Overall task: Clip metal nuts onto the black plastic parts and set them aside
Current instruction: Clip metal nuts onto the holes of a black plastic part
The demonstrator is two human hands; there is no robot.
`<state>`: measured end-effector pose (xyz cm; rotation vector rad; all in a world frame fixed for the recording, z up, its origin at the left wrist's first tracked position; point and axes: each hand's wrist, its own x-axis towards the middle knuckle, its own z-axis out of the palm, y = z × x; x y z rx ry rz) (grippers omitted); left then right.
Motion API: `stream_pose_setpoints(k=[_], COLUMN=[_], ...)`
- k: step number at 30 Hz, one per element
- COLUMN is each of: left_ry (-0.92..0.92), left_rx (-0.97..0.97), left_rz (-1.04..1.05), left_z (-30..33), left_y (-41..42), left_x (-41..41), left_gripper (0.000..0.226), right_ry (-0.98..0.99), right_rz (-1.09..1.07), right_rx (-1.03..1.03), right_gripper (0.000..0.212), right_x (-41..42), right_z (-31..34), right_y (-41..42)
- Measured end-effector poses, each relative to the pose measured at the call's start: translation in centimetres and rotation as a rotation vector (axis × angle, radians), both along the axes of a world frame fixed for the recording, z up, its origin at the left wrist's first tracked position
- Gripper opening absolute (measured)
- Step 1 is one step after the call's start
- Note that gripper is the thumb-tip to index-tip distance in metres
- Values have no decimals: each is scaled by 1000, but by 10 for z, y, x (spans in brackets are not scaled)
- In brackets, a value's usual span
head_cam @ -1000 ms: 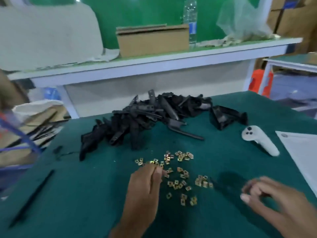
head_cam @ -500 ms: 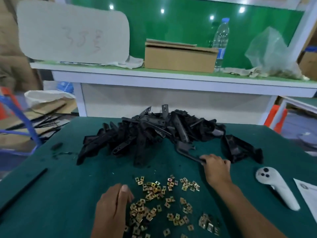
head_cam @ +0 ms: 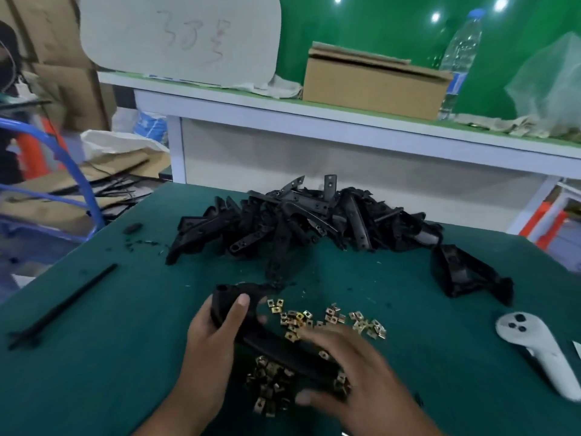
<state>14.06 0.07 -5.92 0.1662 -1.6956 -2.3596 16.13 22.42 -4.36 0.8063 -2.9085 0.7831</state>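
A long black plastic part (head_cam: 270, 344) lies slantwise above the green table (head_cam: 125, 357). My left hand (head_cam: 210, 338) grips its upper end, thumb over the top. My right hand (head_cam: 358, 369) is blurred and covers the part's lower end, fingers on the far side and thumb on the near side; whether it grips is unclear. Several brass-coloured metal nuts (head_cam: 333, 319) are scattered just beyond the hands, and another cluster of nuts (head_cam: 267, 385) lies under the part. A big pile of black parts (head_cam: 298, 225) sits at the back of the table.
A couple of black parts (head_cam: 465, 275) lie apart at the right. A white controller (head_cam: 531, 347) rests near the right edge. A thin black strip (head_cam: 63, 303) lies at the left. Behind the table, a shelf holds a cardboard box (head_cam: 374, 80) and a water bottle (head_cam: 459, 51).
My right hand pulled a black part out of the pile toward me. My left hand left the nuts and took hold of the part's upper end.
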Motion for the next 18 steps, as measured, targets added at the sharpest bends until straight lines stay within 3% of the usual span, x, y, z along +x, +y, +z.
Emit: stream_pose_setpoints(k=[2,4,10,18], left_ry=[-2,-5,10,75], left_rx=[44,20,-24,-178], left_rz=[-35,-135,-432,-445], left_z=[-1,0,3,1], left_y=[-4,-6,8,13], left_x=[-1,0,15,20], left_gripper=[22,25,31,27], right_ry=[-55,-34,-58,8], right_rz=[-69,-89,-181,-203], right_rx=[102,229,124,-14], right_gripper=[83,84,38,13], right_x=[-8,-15,-17,-11], right_z=[-8,-14,-19,-15], right_y=[17,24,19,19])
